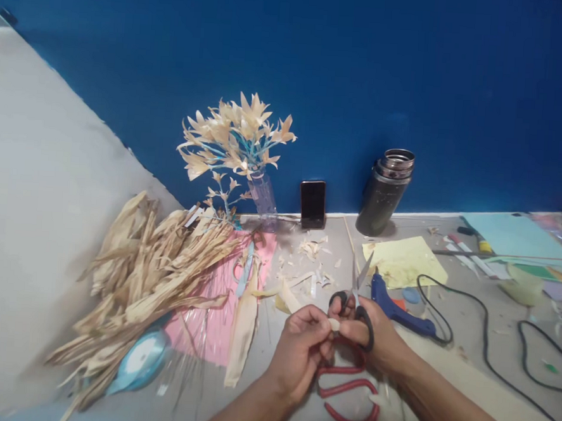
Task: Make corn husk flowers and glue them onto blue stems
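My left hand (296, 348) pinches a small pale piece of corn husk (334, 325) between thumb and fingers. Opposite it, my right hand (380, 337) holds black-handled scissors (361, 278), their blades parted and pointing away from me. The right thumb tip also touches the husk piece. Below my hands lie red looped handles (346, 387), partly hidden by the fingers. A long flat strip of husk (241, 341) rests left of my left hand. Just beyond the right hand is a blue glue gun (398, 313).
Dried corn husks (158, 273) are heaped at left, partly over a pink sheet (214, 333), beside a blue tape roll (141, 354). Husk flowers (248, 129) stand in a clear vase (262, 200). A phone (312, 203), dark flask (384, 194), yellow paper (404, 261) and black cord (484, 318) are also here.
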The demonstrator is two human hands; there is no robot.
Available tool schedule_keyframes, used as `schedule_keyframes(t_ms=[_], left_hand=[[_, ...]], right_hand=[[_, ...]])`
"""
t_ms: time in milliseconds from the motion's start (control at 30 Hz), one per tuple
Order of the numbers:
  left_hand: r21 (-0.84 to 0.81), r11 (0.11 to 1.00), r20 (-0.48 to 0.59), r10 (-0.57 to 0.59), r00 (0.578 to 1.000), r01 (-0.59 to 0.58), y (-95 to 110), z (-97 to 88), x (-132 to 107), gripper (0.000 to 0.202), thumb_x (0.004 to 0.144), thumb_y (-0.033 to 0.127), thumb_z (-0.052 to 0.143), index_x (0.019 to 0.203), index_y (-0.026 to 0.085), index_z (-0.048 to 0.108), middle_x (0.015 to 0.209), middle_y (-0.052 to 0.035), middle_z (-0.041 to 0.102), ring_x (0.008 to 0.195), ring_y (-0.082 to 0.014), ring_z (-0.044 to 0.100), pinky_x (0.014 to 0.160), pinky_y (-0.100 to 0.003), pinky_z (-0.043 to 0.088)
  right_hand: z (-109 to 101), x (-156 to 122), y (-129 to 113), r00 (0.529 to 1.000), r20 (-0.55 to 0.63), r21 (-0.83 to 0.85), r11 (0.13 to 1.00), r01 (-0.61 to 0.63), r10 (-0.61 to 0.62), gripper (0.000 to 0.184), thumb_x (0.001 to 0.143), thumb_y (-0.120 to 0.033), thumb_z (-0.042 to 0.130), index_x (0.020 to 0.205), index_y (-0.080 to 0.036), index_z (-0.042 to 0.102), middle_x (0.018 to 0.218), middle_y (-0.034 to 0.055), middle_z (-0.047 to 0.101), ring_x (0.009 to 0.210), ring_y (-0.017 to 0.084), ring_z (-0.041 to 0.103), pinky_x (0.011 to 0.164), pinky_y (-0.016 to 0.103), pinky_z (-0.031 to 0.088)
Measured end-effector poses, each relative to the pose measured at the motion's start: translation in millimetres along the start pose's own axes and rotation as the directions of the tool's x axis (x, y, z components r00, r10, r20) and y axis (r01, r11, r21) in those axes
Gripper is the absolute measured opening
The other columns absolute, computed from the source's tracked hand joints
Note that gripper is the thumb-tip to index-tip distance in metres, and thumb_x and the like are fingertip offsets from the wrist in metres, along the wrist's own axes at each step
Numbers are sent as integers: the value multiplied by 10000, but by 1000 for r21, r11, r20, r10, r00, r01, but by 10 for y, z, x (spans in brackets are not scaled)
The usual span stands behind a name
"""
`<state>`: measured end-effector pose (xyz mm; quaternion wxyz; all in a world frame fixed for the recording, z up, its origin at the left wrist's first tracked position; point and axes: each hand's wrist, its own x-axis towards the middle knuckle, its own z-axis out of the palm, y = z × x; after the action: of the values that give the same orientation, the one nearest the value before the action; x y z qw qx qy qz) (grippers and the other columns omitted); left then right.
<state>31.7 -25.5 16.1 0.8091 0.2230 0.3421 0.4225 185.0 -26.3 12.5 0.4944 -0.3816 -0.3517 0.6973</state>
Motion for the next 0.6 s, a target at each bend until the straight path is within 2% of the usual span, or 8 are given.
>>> schedule_keyframes(t_ms=[67, 200, 267, 300, 367, 433, 533, 600], left_hand=[[6, 1000, 3, -10, 1000, 10, 0, 10, -14, 344, 670, 312, 875, 647, 155, 569, 479, 47, 502, 442, -63, 412, 503, -216, 320], [30, 999, -11, -31, 999, 31, 191, 46, -20, 355, 630, 341, 896, 674, 147, 602, 547, 33, 554, 437, -50, 402, 491, -212, 336], [156, 987, -41, 45, 998, -38, 403, 74, 55, 333, 652, 362, 881, 692, 142, 633, 589, 16, 593, 449, -52, 426, 496, -211, 354], [269, 960, -40, 96, 995, -82, 524, 93, 129, 318, 680, 373, 861, 692, 135, 650, 602, 4, 609, 457, -55, 445, 502, -211, 361], [514, 841, 3, 195, 981, -168, 751, 148, 365, 316, 725, 393, 823, 668, 120, 675, 542, 2, 583, 468, -65, 471, 503, -201, 352], [668, 723, 24, 216, 976, -176, 907, 220, 711, 334, 725, 413, 817, 648, 123, 669, 523, 12, 567, 456, -73, 475, 491, -208, 362], [735, 663, 0, 214, 977, -145, 949, 341, 1331, 327, 746, 387, 816, 671, 111, 657, 601, -2, 598, 465, -64, 473, 490, -212, 390], [781, 616, -35, 206, 978, -102, 887, 422, 1708, 277, 820, 349, 765, 779, 92, 668, 719, -38, 643, 520, -76, 523, 518, -223, 439]], right_hand=[[25, -11, 19, 1000, 8, -30, 999, -20, 20, 395, 668, -388, 878, 849, -175, 598, 684, -21, 632, 593, 133, 597, 569, 238, 460], [51, 7, 10, 1000, -23, 104, 994, 16, -14, 434, 613, -408, 905, 816, -165, 609, 674, -33, 577, 584, 102, 524, 548, 212, 396], [46, 29, -20, 998, -50, 143, 989, 44, -38, 438, 600, -423, 908, 768, -158, 602, 646, -46, 518, 556, 77, 428, 514, 200, 330], [40, 40, -36, 997, -59, 147, 988, 53, -44, 439, 598, -429, 907, 749, -157, 596, 633, -52, 489, 546, 70, 385, 501, 199, 298], [26, 56, -61, 997, -64, 154, 987, 45, -35, 450, 591, -439, 906, 738, -158, 587, 617, -62, 446, 534, 64, 330, 487, 201, 253], [8, 67, -73, 996, -79, 168, 985, 41, -28, 460, 585, -449, 902, 769, -161, 595, 625, -65, 432, 537, 64, 325, 490, 201, 243], [-32, 88, -77, 994, -95, 135, 989, 63, -50, 471, 581, -479, 890, 776, -161, 602, 624, -62, 432, 536, 69, 341, 493, 206, 249], [-67, 107, -88, 992, -108, 90, 993, 82, -72, 476, 574, -509, 877, 741, -167, 591, 597, -65, 422, 517, 72, 334, 479, 214, 238]])
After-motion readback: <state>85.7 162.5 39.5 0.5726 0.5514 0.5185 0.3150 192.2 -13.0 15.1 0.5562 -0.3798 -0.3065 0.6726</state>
